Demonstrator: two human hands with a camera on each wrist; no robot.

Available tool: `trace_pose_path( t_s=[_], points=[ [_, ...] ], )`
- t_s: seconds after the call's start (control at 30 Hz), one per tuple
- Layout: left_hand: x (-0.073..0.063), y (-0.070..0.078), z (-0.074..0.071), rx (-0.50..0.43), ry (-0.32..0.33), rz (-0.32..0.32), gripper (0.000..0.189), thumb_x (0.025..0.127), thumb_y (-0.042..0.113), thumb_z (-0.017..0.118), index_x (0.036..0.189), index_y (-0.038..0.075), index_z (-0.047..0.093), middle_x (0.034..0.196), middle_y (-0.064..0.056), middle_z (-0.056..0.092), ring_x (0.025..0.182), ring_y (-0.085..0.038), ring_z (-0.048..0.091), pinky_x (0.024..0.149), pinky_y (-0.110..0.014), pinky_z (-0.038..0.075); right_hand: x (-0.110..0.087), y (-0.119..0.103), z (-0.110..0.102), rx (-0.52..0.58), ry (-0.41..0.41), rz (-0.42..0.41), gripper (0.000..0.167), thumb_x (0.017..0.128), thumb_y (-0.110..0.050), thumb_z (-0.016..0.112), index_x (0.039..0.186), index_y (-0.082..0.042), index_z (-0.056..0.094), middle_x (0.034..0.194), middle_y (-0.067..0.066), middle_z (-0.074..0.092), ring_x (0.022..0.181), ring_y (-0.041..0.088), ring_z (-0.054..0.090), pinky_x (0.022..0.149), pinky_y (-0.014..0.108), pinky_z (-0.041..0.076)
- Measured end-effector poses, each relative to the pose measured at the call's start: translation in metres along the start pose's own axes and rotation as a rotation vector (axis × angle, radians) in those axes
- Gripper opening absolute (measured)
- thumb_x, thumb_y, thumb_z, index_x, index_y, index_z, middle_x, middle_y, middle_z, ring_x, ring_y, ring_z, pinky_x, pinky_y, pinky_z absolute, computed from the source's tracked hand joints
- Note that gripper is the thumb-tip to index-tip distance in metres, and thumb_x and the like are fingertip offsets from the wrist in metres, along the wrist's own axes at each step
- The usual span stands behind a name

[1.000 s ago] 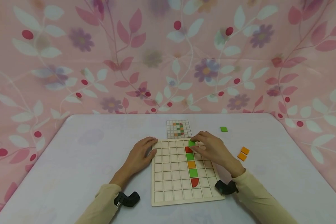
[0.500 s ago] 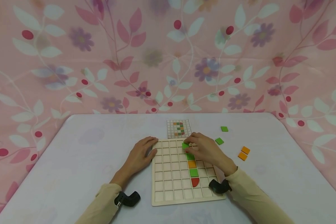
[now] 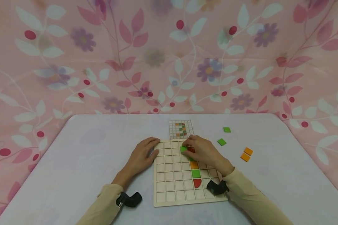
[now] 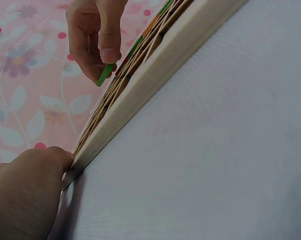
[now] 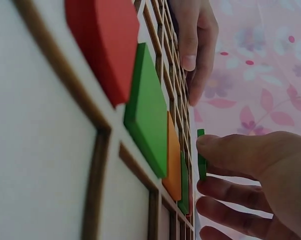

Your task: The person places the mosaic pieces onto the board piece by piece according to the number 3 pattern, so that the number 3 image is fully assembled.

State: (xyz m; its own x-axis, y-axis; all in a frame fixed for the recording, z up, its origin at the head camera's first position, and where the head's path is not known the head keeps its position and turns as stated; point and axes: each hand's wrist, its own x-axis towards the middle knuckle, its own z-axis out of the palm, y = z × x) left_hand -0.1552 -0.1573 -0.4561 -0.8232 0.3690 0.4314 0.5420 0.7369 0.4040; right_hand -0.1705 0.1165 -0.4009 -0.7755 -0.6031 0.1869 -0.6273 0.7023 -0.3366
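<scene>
Right hand (image 3: 205, 151): fingers pinch green tile (image 3: 183, 149), tilted, held just above board (image 3: 155, 187), not touching it. Since second ago, tile has shifted left and nearer, from far edge to left of red tile (image 3: 191, 150); seems still being positioned, unseated. Left hand (image 3: 142, 156): fingers loosely extended, resting at board's far left corner. Nearer red tile, column of coloured pieces (image 3: 195, 173) sits in cells. Just beyond board, pattern card (image 3: 173, 132). Right, on desk (image 3: 270, 137): loose green tiles (image 3: 227, 129), orange tiles (image 3: 245, 157). Right hand hides some cells; nothing else obstructs.

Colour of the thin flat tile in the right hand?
Green; the thin flat tile pinched by the right hand shows best in the left wrist view.
</scene>
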Motion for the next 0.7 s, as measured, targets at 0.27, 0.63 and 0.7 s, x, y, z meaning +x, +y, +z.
trace_pose_path(
  t_s=[0.27, 0.63, 0.7],
  points=[
    [-0.0003, -0.0002, 0.0, -0.006, -0.009, -0.014, 0.041, 0.093, 0.024, 0.059, 0.13, 0.008, 0.057, 0.132, -0.009, 0.057, 0.127, -0.028, 0.049, 0.106, -0.048, 0.038, 0.0007, 0.0013, 0.002, -0.02, -0.005, 0.0, 0.025, 0.083, -0.031, 0.072, 0.104, -0.016, 0.07, 0.1, 0.0, 0.064, 0.079, 0.013, 0.056, 0.063, 0.024, 0.046],
    [-0.0002, -0.0013, 0.0008, -0.003, -0.009, -0.014, 0.041, 0.093, 0.024, 0.059, 0.13, 0.008, 0.057, 0.132, -0.009, 0.056, 0.127, -0.028, 0.049, 0.106, -0.047, 0.038, 0.0017, 0.0045, 0.0052, -0.014, -0.007, -0.018, 0.025, 0.085, -0.032, 0.071, 0.105, -0.016, 0.07, 0.1, 0.0, 0.063, 0.077, 0.011, 0.053, 0.063, 0.024, 0.046],
    [-0.0002, -0.0014, 0.0009, -0.001, -0.009, -0.013, 0.041, 0.093, 0.024, 0.059, 0.13, 0.008, 0.057, 0.132, -0.01, 0.057, 0.126, -0.028, 0.05, 0.106, -0.047, 0.038, 0.0017, 0.0053, 0.0063, -0.015, -0.006, -0.021, 0.025, 0.085, -0.033, 0.07, 0.105, -0.017, 0.07, 0.099, -0.001, 0.062, 0.077, 0.009, 0.052, 0.064, 0.023, 0.046]
  ],
)
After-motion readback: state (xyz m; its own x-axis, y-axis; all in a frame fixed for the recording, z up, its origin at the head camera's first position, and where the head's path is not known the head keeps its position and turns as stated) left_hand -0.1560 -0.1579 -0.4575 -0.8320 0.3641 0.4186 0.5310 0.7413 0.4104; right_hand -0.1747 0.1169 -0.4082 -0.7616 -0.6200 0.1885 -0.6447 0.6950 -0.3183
